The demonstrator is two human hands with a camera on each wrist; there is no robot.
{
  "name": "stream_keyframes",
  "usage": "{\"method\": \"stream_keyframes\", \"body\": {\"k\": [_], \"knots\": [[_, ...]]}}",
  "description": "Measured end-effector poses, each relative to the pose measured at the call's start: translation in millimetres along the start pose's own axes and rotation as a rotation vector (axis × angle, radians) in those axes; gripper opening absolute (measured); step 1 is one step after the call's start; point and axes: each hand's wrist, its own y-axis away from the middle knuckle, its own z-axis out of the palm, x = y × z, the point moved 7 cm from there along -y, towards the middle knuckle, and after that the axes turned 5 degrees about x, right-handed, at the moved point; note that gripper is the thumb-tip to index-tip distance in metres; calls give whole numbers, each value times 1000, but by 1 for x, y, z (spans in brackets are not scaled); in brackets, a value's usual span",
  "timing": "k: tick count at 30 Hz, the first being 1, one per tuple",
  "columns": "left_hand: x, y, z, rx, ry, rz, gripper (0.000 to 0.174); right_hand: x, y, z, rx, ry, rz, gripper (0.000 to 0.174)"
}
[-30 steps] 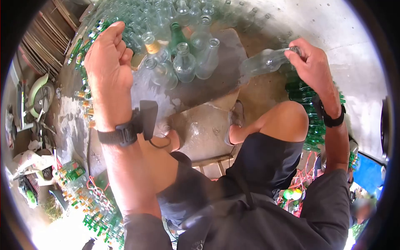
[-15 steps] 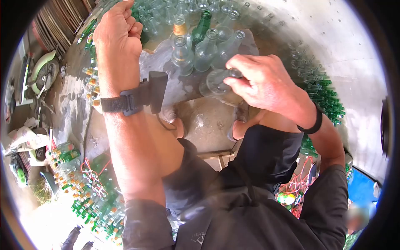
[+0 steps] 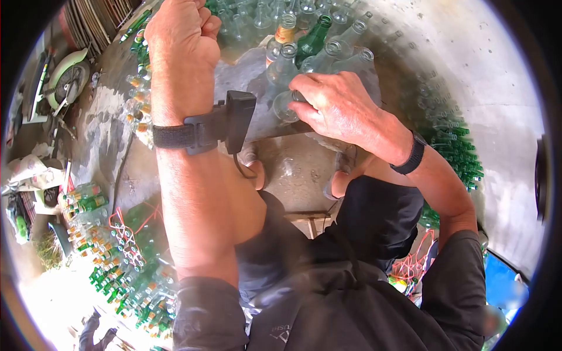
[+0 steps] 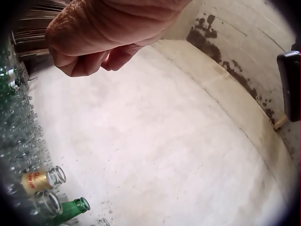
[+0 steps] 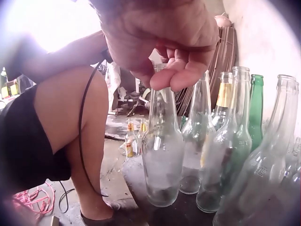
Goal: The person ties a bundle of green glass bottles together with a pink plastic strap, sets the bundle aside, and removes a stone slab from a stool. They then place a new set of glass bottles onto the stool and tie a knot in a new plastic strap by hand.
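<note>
My right hand (image 3: 345, 108) pinches the neck of a clear glass bottle (image 5: 162, 150), which stands upright near the front edge of a grey board (image 3: 240, 76). Close beside it on the board are several clear bottles, a green bottle (image 3: 313, 41) and a clear bottle with a gold label (image 3: 281, 38). In the right wrist view, thumb and fingers close around the bottle's top and partly hide it. My left hand (image 3: 182, 35) is raised at the upper left with its fingers curled; nothing shows in it in the left wrist view.
Many clear bottles crowd the floor behind the board. Green bottles (image 3: 456, 155) are massed at the right by a pale wall (image 3: 497, 105). More bottles (image 3: 126, 281) stand at the lower left, near red cord (image 3: 126, 234). A wheel (image 3: 69, 82) lies further left.
My right hand has carried the clear bottle leftwards from the right side to the board's front edge, where it now stands upright. My left hand stays raised and curled as the view shifts.
</note>
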Motion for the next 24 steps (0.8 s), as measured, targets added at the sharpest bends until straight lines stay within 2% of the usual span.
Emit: {"method": "stream_keyframes", "body": {"k": [7,10,12,15,20,24], "knots": [[6,15,7,37,-31,-8,34,-1,-6,4,11,26,-11,23],[15,26,14,-19,-20,108,33,0,-8,5,13,34,-10,23],[10,14,9,17,-22,9,27,0,-8,6,26,28,-6,23],[6,14,5,93,-18,-23,25,0,-9,5,50,32,-14,21],[3,10,4,30,-45,-25,23,1,-9,7,53,55,-29,22],[3,13,6,50,-52,-26,21,2,-9,5,87,31,-40,22]]}}
